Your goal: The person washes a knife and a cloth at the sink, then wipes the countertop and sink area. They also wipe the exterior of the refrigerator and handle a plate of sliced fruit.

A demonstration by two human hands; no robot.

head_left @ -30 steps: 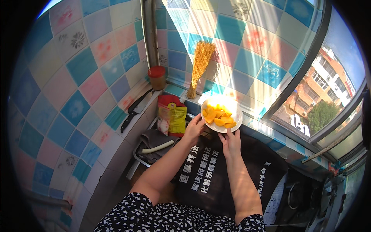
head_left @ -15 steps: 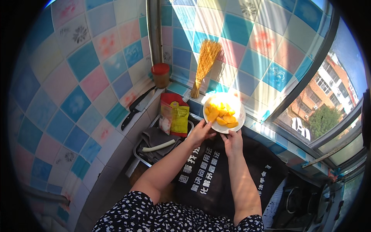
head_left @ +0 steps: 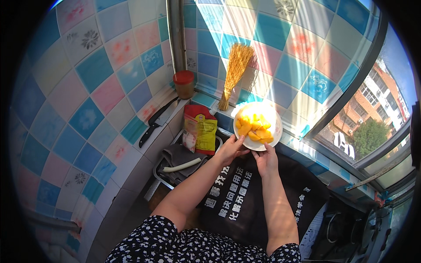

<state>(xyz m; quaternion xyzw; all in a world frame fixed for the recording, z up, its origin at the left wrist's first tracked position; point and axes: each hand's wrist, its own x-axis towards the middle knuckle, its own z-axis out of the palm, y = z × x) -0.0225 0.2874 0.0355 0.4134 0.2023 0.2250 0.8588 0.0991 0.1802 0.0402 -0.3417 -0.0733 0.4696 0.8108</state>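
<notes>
Both of my hands hold a round white plate (head_left: 276,122) by its near rim, up by the tiled wall and the window ledge. Cut yellow-orange pieces (head_left: 255,129), whose exact kind I cannot tell, lie piled on it. My left hand (head_left: 231,150) grips the near left rim, thumb on top and fingers underneath. At the near right rim, my right hand (head_left: 265,162) holds on in the same way. Strong sunlight washes out the plate's far side. Below my hands spreads a black cloth (head_left: 258,201) with white printing.
A straw whisk broom (head_left: 237,72) leans on the wall behind the plate. To the left are a red-lidded jar (head_left: 183,84), a black-handled knife (head_left: 158,121) on the ledge, and a red-and-yellow packet (head_left: 200,130) by a metal basin (head_left: 158,174) holding grey cloth. Cookware (head_left: 335,228) stands lower right.
The view has shifted slightly, so most things sit a little further right. My grip on the plate looks the same, and the pieces stay on it.
</notes>
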